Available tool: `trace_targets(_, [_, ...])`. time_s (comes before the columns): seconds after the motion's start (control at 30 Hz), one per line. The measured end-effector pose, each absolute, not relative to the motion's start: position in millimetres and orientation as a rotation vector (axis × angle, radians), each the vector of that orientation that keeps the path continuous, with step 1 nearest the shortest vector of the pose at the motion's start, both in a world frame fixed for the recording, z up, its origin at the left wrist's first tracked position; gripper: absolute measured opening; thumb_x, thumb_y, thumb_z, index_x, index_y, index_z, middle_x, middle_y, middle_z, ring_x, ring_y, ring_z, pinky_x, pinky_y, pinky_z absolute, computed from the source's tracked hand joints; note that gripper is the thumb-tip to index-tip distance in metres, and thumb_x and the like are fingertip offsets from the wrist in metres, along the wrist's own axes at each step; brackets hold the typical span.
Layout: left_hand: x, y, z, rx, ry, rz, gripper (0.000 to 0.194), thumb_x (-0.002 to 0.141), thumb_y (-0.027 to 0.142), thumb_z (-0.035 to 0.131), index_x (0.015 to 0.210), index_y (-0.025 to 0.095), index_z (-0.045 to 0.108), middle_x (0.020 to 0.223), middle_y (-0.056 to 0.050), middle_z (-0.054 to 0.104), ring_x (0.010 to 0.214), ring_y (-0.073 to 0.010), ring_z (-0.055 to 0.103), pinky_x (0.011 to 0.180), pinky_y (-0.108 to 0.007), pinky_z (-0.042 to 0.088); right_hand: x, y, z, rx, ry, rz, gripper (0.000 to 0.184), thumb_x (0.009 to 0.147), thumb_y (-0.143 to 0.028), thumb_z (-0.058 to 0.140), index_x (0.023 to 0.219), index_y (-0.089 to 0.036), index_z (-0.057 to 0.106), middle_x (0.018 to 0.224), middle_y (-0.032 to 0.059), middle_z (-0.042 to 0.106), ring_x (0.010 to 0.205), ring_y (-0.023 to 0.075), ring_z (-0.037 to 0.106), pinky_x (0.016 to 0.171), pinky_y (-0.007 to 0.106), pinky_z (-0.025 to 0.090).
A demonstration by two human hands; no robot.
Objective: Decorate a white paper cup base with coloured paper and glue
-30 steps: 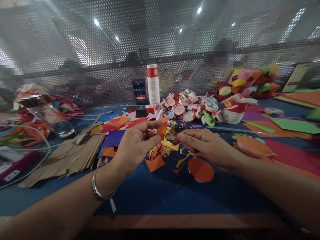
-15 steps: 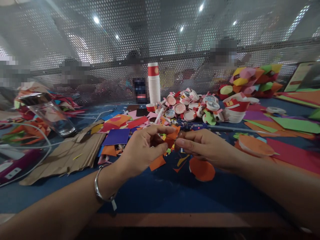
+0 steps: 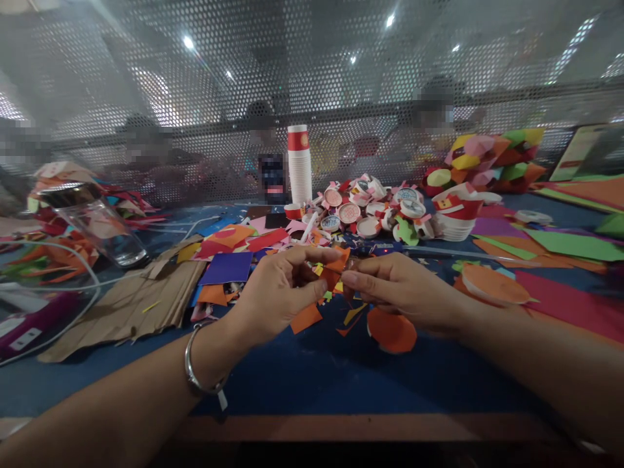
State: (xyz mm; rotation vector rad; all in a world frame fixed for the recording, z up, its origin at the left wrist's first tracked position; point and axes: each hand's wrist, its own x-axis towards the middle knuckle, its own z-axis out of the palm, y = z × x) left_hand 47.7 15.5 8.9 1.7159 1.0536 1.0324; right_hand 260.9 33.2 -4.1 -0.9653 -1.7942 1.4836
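Observation:
My left hand pinches a small piece of orange paper between thumb and fingers, above the middle of the blue table. Close against its right side, my right hand is closed, thumb pressed on the forefinger. A small brownish thing shows at those fingertips, too covered to name. Under my right hand lies an orange paper disc with a pale edge. An orange paper scrap and thin yellow and orange strips lie on the table below the fingers.
Behind my hands is a heap of decorated paper-cup pieces, with a tall cup stack beside it. Crumpled brown paper and a clear glass are at left. Coloured sheets and nested red-and-white cups lie right.
The view has shifted very slightly. Both hands keep nearly the same pose, still holding the orange paper and the small brownish thing close together.

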Motion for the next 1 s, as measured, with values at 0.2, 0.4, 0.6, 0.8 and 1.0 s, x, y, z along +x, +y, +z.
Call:
trace_targets(0.2, [44, 19, 8, 1.697, 1.033, 1.027, 0.044, 0.08, 0.021, 0.076, 0.124, 0.019, 0.071, 0.088, -0.004, 0.071, 0.077, -0.0155, 0.064, 0.067, -0.028, 0.05, 261, 33, -3, -0.977, -1.808, 1.445, 0.051, 0.083, -0.066, 0.07, 0.072, -0.016, 0.066, 0.057, -0.0077, 0.032, 0.05, 0.0071, 0.021, 0.044, 0.025, 0.012])
trace_targets(0.4, [38, 26, 10, 1.615, 1.103, 1.053, 0.041, 0.075, 0.021, 0.079, 0.116, 0.017, 0.074, 0.096, -0.008, 0.077, 0.08, -0.0186, 0.07, 0.07, -0.031, 0.054, 266, 36, -4, -0.967, -1.752, 1.473, 0.051, 0.087, -0.066, 0.067, 0.079, -0.015, 0.067, 0.056, -0.0092, 0.028, 0.048, 0.0061, 0.018, 0.043, 0.025, 0.01])
trace_targets(0.6, [36, 33, 7, 1.689, 1.142, 0.934, 0.033, 0.072, 0.013, 0.073, 0.104, 0.017, 0.079, 0.091, -0.006, 0.078, 0.07, -0.0145, 0.066, 0.064, -0.027, 0.051, 269, 39, -5, -0.972, -1.719, 1.463, 0.048, 0.09, -0.063, 0.066, 0.084, -0.016, 0.07, 0.058, -0.008, 0.03, 0.047, 0.0058, 0.02, 0.042, 0.026, 0.009])
trace_targets(0.8, [32, 33, 6, 1.916, 1.136, 0.667, 0.043, 0.068, 0.004, 0.064, 0.105, 0.02, 0.078, 0.076, 0.0, 0.072, 0.058, -0.0115, 0.056, 0.052, -0.022, 0.042, 269, 43, -7, -0.994, -1.699, 1.429, 0.048, 0.089, -0.062, 0.067, 0.084, -0.015, 0.07, 0.058, -0.008, 0.032, 0.046, 0.005, 0.021, 0.043, 0.026, 0.011])
trace_targets(1.0, [28, 34, 8, 1.854, 1.143, 0.745, 0.053, 0.069, 0.004, 0.066, 0.119, 0.022, 0.06, 0.12, -0.007, 0.063, 0.062, -0.008, 0.06, 0.054, -0.023, 0.045, 271, 43, -9, -1.012, -1.701, 1.375, 0.047, 0.091, -0.062, 0.066, 0.084, -0.016, 0.071, 0.057, -0.0077, 0.032, 0.047, 0.0057, 0.023, 0.044, 0.026, 0.012])
